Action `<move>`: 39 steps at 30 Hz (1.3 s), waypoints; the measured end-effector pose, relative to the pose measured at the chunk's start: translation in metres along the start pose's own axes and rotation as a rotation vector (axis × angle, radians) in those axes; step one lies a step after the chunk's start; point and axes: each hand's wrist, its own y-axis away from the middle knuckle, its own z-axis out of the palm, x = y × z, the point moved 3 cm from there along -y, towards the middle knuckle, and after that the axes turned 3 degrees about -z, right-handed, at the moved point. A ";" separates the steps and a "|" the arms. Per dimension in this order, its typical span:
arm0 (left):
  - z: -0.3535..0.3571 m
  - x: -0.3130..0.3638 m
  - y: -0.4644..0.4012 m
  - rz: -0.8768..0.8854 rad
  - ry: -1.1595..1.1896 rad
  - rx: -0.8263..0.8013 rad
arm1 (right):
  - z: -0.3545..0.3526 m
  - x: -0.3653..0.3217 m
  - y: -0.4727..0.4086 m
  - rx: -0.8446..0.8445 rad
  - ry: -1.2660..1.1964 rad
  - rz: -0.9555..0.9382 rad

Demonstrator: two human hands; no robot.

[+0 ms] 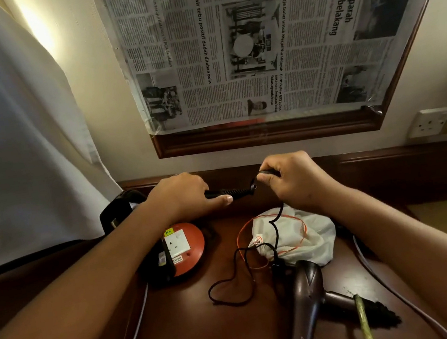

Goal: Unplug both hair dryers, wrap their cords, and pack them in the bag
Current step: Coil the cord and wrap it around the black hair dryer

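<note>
At twelve o'clock on the dark wooden table (184,336), a black hair dryer (123,208) was held up by its handle: the left hand (182,196) was curled round the handle, thumb laid along it, while the right hand (291,179) was closed in a pinch on the cord (275,228) where it left the handle's ribbed end. From that pinch the cord was seen to hang down toward six o'clock and to lie in loose loops on the table, so its wrapping was judged barely begun. Its plug could not be made out.

A second, bronze hair dryer (304,300) was laid at five o'clock, its cord apparently already bundled at the handle with a green tie (363,320); that one was judged unplugged and wrapped. The white drawstring bag (302,233), with its orange string, was left lying slack at the centre, just beyond the bronze dryer, with nothing visibly packed in it. At nine o'clock an orange extension reel (188,248) was seen, its visible socket empty.

Both dryers were therefore judged still to be packed.
</note>
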 end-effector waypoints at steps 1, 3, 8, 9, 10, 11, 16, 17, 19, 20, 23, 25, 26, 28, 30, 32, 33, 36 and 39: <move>0.003 -0.001 0.000 -0.017 0.007 0.009 | 0.003 0.000 0.006 0.016 -0.025 0.014; 0.009 0.001 -0.001 -0.046 0.022 0.027 | 0.010 -0.001 0.016 0.058 -0.064 0.026; 0.020 0.011 0.001 -0.129 0.056 0.022 | 0.034 0.005 0.035 0.113 -0.158 0.046; 0.022 0.012 0.001 -0.140 0.067 0.017 | 0.039 0.006 0.039 0.111 -0.174 0.055; 0.023 0.012 0.001 -0.150 0.081 0.012 | 0.044 0.006 0.044 0.113 -0.190 0.060; 0.025 0.012 0.001 -0.156 0.095 0.006 | 0.048 0.006 0.048 0.122 -0.207 0.067; 0.027 0.012 0.006 -0.139 0.169 0.037 | 0.066 0.000 0.066 0.128 -0.410 0.236; 0.026 0.012 0.008 -0.133 0.195 0.055 | 0.070 0.000 0.068 0.127 -0.478 0.271; 0.024 0.011 0.010 -0.115 0.250 0.086 | 0.077 0.001 0.071 0.130 -0.645 0.347; 0.022 0.011 0.012 -0.103 0.271 0.100 | 0.080 0.001 0.073 0.124 -0.751 0.397; 0.017 0.011 0.015 -0.062 0.284 0.150 | 0.087 0.000 0.076 0.077 -0.991 0.521; 0.014 0.009 0.018 -0.038 0.281 0.171 | 0.088 0.002 0.076 0.044 -1.029 0.532; 0.014 0.009 0.020 -0.028 0.280 0.174 | 0.088 0.005 0.075 0.029 -1.016 0.512; 0.013 0.007 0.021 -0.023 0.292 0.168 | 0.085 0.011 0.072 -0.010 -0.925 0.427; 0.011 0.005 0.022 -0.028 0.315 0.161 | 0.081 0.014 0.068 -0.048 -0.852 0.352; 0.009 0.004 0.023 -0.030 0.319 0.178 | 0.078 0.014 0.065 -0.062 -0.842 0.321; 0.007 0.004 0.023 -0.030 0.322 0.188 | 0.077 0.014 0.065 -0.060 -0.851 0.323; 0.002 0.005 0.024 -0.002 0.355 0.191 | 0.082 0.017 0.066 -0.062 -1.016 0.372; -0.005 0.010 0.026 0.034 0.347 0.154 | 0.088 0.020 0.069 -0.073 -1.157 0.400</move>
